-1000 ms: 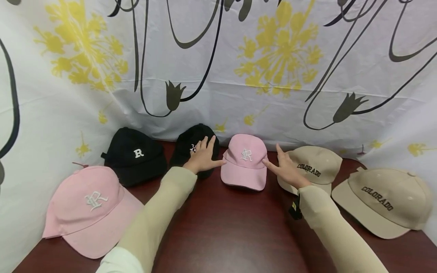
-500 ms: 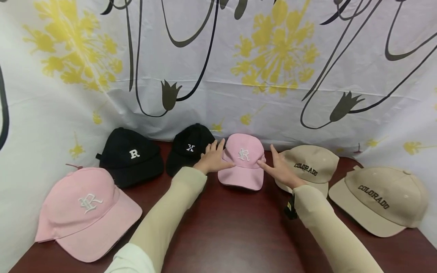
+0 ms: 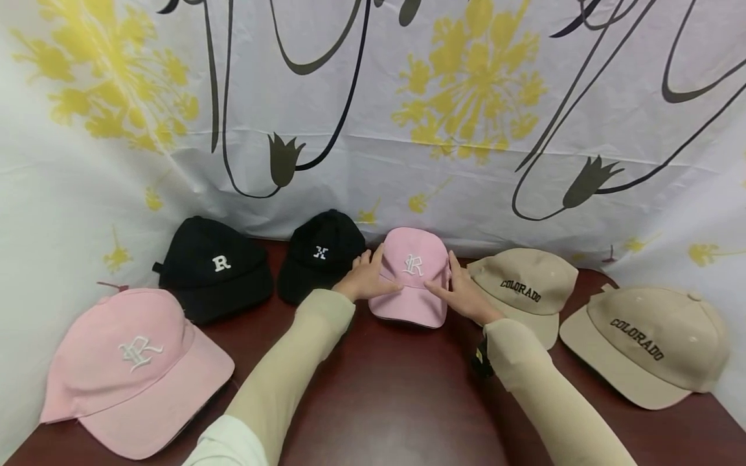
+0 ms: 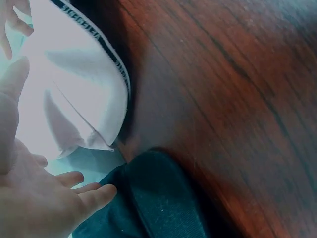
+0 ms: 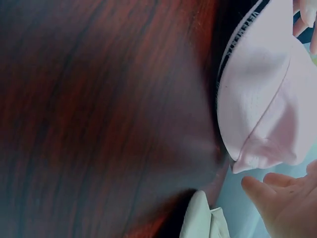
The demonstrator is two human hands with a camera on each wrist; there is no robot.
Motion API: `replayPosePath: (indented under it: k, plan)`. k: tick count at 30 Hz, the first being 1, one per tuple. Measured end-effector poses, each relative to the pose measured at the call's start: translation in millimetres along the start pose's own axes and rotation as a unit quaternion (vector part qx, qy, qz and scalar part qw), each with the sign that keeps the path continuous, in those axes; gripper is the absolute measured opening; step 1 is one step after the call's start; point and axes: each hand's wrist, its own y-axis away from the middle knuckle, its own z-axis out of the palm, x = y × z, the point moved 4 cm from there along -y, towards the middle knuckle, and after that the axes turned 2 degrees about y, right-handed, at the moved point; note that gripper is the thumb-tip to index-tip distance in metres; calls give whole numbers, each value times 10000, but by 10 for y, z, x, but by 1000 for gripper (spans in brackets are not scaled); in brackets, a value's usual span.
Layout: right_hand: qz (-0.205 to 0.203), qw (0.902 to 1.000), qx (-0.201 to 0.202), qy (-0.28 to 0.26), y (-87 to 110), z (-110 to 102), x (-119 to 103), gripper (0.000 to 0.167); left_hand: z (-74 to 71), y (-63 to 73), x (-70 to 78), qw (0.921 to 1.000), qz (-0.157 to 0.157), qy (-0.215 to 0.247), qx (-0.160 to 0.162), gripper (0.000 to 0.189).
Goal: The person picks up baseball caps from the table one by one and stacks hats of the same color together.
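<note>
A pink baseball cap (image 3: pixel 414 259) with a white letter emblem stands on the table between my two hands, brim toward me. My left hand (image 3: pixel 362 279) is at its left side, fingers extended and thumb overlapping the brim's upper edge. On the other side, my right hand (image 3: pixel 464 294) has its fingers up along the crown and its thumb pointing across the front. Both wrist views show the cap (image 4: pixel 74 89) with spread, fairly straight fingers beside it. A small black cap (image 3: pixel 322 249) lies just left of my left hand, and a beige cap (image 3: pixel 533 278) just right of my right hand.
A larger pink cap (image 3: pixel 140 369) is at the front left, with a black R cap (image 3: pixel 212 265) behind it. Another beige cap (image 3: pixel 653 343) sits at the far right. A patterned white cloth (image 3: pixel 350 162) hangs behind the dark wood table (image 3: pixel 402 395).
My left hand has moved right, from in front of the small black cap to the pink cap's side. My right hand has moved left, closer to it. The view has shifted slightly.
</note>
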Motion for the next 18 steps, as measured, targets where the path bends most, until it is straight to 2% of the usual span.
replayPosePath:
  k: [7,11,14,18]
  plan:
    - [131,9999,-5,49,-46,85,54,101,67,-76,-70,9998,0,111,-173,99]
    - [-37,9996,43,-288,-80,148,64,102,77,-103,-82,9996,49,119,-262,99]
    - [-148,9988,66,-462,-101,178,65,105,76,-117,-80,9987,82,200,-454,99]
    - [-184,9979,42,-624,-139,187,85,109,85,-152,-84,9962,162,495,-695,100]
